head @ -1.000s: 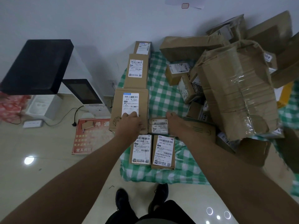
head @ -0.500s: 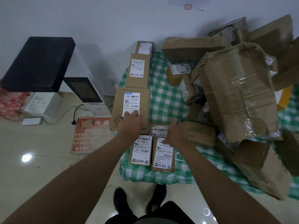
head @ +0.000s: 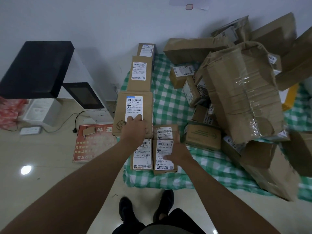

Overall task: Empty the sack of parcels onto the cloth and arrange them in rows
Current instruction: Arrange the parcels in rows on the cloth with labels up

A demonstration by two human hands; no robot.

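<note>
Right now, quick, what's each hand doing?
Left hand: open, fingers resting on the big labelled box.
Right hand: over the small parcels; grip cannot be told.

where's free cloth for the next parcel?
Bare green checked cloth runs between the left column of labelled boxes and the jumbled pile, above the small box. A bare strip along the near edge, too. Crowded: the whole right side, and around both hands.

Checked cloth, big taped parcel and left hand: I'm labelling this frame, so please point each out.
Checked cloth (head: 168,105), head view: bare green-and-white patch between the parcels.
Big taped parcel (head: 243,92), head view: its taped front face.
Left hand (head: 135,129), head view: back of the hand.
</note>
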